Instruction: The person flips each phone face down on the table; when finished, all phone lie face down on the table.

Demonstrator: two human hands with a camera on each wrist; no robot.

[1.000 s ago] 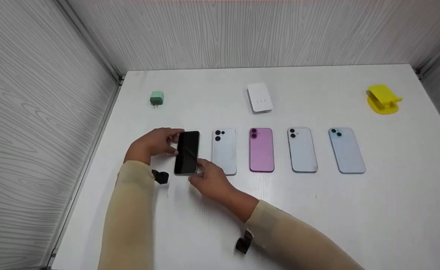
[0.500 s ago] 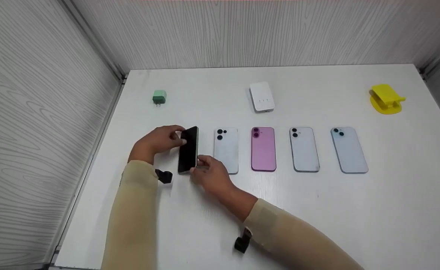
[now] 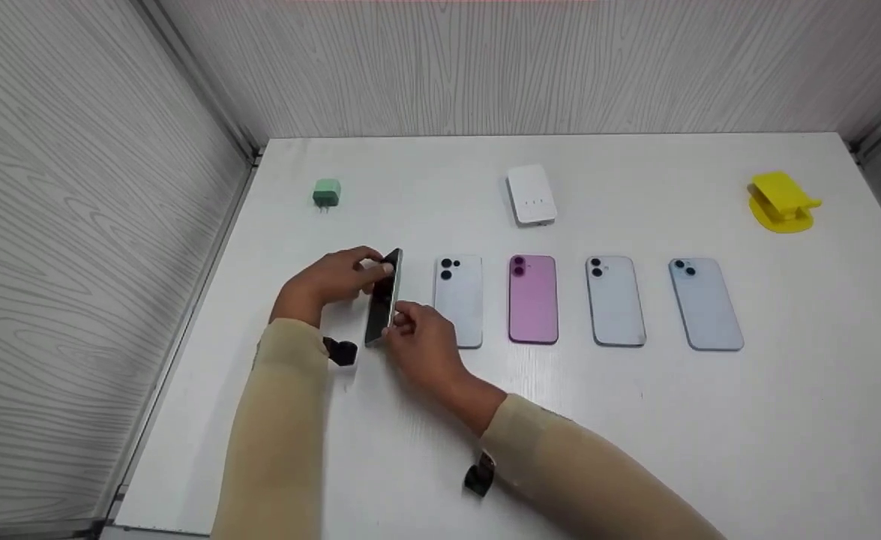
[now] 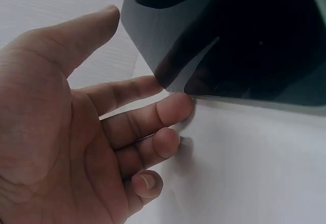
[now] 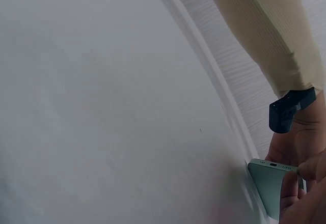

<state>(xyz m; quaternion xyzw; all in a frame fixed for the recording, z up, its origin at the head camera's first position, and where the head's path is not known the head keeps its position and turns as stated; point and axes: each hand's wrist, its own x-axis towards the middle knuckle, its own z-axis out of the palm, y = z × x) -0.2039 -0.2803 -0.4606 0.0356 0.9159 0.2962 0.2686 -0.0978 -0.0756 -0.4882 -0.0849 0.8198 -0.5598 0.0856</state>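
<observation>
White table [image 3: 710, 420], four phones face-down in a row toward 3 o'clock; both hands, left hand [image 3: 328, 281] and right hand [image 3: 421, 345], pinch dark-screened phone [image 3: 382, 300] tipped on edge, seemingly mid-flip to match.

phone's back [image 3: 389, 296] — hidden, edge-on

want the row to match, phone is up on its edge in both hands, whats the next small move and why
Probably tip the phone on over to the right and lay it screen down. It stands on its long edge on the table, left hand at its top, right hand near its bottom, while the four phones beside it lie backs up.
</observation>
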